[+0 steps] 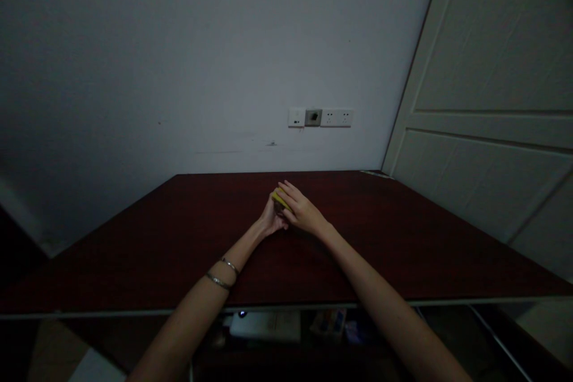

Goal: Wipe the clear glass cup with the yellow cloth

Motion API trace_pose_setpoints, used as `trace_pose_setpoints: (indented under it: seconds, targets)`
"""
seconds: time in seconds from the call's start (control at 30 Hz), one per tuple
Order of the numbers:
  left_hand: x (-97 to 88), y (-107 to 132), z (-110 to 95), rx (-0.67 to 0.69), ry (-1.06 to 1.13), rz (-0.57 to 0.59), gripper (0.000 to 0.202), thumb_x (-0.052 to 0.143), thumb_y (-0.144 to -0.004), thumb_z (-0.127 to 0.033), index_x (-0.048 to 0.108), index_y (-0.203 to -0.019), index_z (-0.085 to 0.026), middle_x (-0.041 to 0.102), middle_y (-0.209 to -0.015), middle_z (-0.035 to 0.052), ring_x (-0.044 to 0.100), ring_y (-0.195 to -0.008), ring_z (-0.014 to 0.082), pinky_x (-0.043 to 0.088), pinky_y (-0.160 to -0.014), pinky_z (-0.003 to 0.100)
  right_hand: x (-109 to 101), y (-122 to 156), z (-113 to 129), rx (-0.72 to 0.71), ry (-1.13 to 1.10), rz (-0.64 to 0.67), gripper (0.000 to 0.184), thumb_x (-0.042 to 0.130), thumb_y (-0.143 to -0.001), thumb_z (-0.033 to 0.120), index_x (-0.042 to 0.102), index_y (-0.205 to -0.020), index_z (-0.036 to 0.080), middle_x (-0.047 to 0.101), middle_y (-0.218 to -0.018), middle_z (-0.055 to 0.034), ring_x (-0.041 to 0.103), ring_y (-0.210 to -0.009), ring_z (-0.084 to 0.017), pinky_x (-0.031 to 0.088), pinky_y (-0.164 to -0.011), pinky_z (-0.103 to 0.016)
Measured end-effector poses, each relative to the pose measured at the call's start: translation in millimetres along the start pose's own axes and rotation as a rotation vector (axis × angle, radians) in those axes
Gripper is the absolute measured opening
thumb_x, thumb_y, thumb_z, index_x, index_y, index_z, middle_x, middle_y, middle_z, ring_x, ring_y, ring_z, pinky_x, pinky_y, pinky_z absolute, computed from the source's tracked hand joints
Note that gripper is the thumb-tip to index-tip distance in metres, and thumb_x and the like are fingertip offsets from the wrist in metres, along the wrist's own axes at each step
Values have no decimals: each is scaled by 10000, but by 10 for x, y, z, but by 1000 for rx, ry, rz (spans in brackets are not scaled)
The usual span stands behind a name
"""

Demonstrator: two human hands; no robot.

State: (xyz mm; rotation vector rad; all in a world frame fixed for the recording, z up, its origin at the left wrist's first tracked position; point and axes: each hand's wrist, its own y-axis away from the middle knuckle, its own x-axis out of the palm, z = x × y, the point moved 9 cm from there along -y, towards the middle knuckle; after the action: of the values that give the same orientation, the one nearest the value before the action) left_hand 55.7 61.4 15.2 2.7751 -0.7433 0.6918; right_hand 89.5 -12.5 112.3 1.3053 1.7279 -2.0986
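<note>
Both my hands meet over the middle of a dark red table point(403, 239). My left hand point(270, 218) and my right hand point(299, 208) are closed together round a small yellow object point(280, 198) with a dark part. Only a sliver of it shows between the fingers, so I cannot make out what it is. My right hand lies over its top. Two thin metal bangles point(224, 273) sit on my left forearm.
A white wall stands behind the table with a row of sockets point(320, 117). A white panelled door point(483, 101) is at the right. Under the table's front edge lie a white box point(266, 326) and some small packets point(330, 322). The room is dim.
</note>
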Motion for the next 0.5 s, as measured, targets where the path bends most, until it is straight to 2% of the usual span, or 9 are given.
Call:
trace_pose_setpoints:
  seconds: [0.1, 0.23, 0.4, 0.5]
  targets:
    - [-49, -12, -14, 6, 63, -28, 571, 312, -750, -648, 595, -846, -161, 570, -527, 23, 533, -386, 148, 410, -341, 245, 31, -14, 87, -52, 22, 44, 540, 413, -782, 122, 324, -1314, 107, 286, -1398, -131, 135, -1329, -227, 241, -1072, -463]
    - [-58, 7, -44, 1, 164, -27, 547, 361, -737, -646, 596, -930, -191, 615, -677, 34, 591, -544, 163, 457, -455, 258, 66, -20, 137, -79, 16, 69, 593, 425, -765, 103, 275, -1339, 123, 232, -1424, -112, 120, -1331, -230, 234, -1076, -467]
    - [-42, 46, -100, 40, 231, -29, 537, 384, -741, -628, 599, -912, -166, 642, -822, 68, 610, -732, 190, 482, -604, 291, 82, -12, 188, -79, 23, 114, 607, 432, -762, 99, 259, -1344, 119, 215, -1428, -123, 93, -1333, -236, 245, -1067, -478]
    - [-98, 54, -120, 54, 205, -87, 519, 409, -725, -613, 608, -859, -152, 652, -802, 74, 614, -717, 194, 476, -594, 291, 80, 6, 232, -70, 48, 147, 599, 422, -765, 91, 260, -1341, 94, 235, -1418, -142, 102, -1331, -232, 241, -1074, -451]
